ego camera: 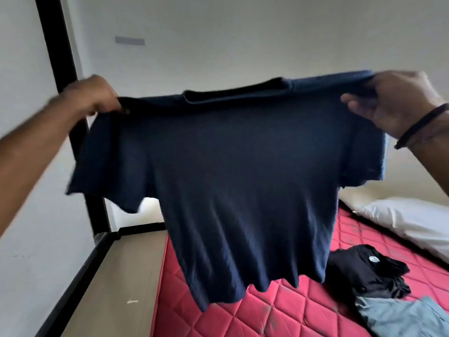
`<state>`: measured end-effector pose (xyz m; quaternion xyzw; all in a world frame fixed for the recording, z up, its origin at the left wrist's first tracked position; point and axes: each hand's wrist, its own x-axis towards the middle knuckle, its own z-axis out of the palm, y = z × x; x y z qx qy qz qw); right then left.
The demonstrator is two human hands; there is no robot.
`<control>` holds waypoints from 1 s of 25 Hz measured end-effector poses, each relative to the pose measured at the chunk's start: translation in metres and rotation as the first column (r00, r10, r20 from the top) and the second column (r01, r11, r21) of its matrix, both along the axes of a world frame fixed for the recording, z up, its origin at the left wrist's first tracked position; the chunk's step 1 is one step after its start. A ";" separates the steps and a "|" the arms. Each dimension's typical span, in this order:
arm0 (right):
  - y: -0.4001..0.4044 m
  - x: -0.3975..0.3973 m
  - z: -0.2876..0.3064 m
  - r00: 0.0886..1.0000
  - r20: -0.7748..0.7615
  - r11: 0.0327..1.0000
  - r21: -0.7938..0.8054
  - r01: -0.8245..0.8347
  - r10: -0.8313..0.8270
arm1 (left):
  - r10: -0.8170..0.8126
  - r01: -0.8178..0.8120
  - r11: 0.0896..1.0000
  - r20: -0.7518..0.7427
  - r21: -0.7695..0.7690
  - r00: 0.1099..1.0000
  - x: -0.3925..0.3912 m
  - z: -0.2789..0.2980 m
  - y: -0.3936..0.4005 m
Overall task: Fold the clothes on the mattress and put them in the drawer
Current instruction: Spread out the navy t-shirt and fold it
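Head view looks past a navy t-shirt (233, 181) held up in the air above the mattress (279, 310), its soft knit cloth hanging flat with short sleeves drooping at each side and a ribbed collar folded along the top. Left hand (97, 96) grips the shirt at one shoulder, fingers curled round the cloth; its outline is blurred. Right hand (398, 103) pinches the other shoulder, the cloth bunched under the thumb, and a dark cord bracelet (422, 125) circles that wrist. Beneath, the mattress shows a red quilted cover stitched in diamonds; the shirt hides most of its middle. Near the mattress's right edge lies a crumpled black garment (369, 273) with a small white round logo, and just beside it, toward the near right corner, a grey-blue cloth (401, 317) cut off by the frame. A white pillow (413, 220) rests at the far right edge, partly out of view. Pale wood flooring (126, 283) runs along the mattress's left edge.
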<state>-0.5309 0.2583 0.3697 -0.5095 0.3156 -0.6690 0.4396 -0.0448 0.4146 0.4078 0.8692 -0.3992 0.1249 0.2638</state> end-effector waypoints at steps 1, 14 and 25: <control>0.007 -0.001 0.006 0.998 0.057 1.000 -0.025 -0.002 0.004 | -0.047 0.047 0.999 -0.049 -0.005 0.998 -0.004 0.013 0.008; -0.201 0.041 -0.318 0.950 -0.264 0.807 0.517 0.286 -0.167 | 0.190 0.161 0.817 -0.522 0.554 0.831 0.040 -0.298 -0.201; -0.301 0.064 -0.447 0.580 -0.814 0.966 0.166 0.200 0.020 | -0.427 0.493 0.834 -0.276 0.247 0.861 -0.042 -0.511 -0.387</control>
